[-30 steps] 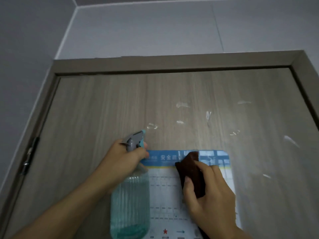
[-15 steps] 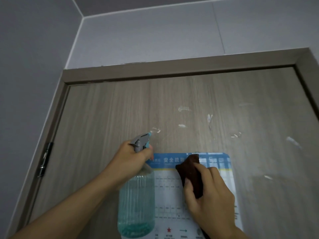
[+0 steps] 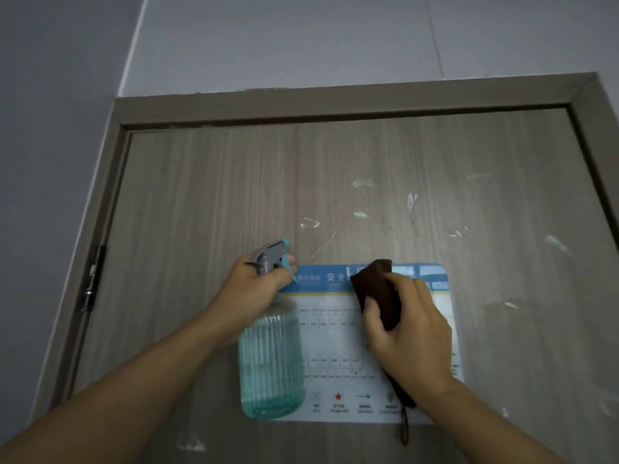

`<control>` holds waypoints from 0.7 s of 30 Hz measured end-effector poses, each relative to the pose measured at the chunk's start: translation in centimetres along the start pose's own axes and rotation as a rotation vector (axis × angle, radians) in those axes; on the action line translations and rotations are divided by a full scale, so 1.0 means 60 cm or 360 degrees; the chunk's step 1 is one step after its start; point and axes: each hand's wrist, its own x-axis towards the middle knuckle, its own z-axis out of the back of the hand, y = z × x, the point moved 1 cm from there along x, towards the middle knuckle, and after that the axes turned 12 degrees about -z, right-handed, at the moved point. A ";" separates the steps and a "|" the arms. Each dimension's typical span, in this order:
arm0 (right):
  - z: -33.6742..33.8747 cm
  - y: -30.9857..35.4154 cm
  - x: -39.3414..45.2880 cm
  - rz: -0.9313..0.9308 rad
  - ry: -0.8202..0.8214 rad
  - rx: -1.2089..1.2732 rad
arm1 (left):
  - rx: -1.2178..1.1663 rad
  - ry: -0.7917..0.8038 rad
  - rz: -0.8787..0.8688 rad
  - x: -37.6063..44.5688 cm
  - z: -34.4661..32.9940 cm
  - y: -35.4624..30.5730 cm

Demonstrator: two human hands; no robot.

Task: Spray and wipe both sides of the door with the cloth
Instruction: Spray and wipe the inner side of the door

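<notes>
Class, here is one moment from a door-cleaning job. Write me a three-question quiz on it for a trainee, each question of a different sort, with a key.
1. True or false: the left hand holds the ribbed clear blue-green spray bottle by its grey trigger head.
2. Multiple choice: the folded dark brown cloth in the right hand lies against (A) the bare wood-grain door, (B) the blue-and-white printed notice, (C) the grey wall.
3. Fill in: white smears mark the door ____ the notice.

Key: 1 true; 2 B; 3 above.
</notes>
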 end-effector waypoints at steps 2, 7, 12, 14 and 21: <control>0.006 0.014 0.018 0.0078 -0.0004 0.0022 | -0.0050 0.0016 0.0004 0.000 0.003 0.002; 0.003 0.062 0.170 0.0266 -0.0176 -0.0307 | -0.0197 0.0059 0.0035 0.000 0.011 0.006; -0.028 0.099 0.278 0.0367 -0.0080 -0.0700 | -0.0224 0.0053 -0.0005 0.001 0.016 0.014; -0.041 0.118 0.271 0.0434 0.0038 -0.0711 | -0.0229 0.0068 -0.0030 0.003 0.017 0.019; -0.072 0.141 0.237 0.0990 0.0443 -0.0787 | -0.0291 0.0093 -0.0053 0.005 0.019 0.028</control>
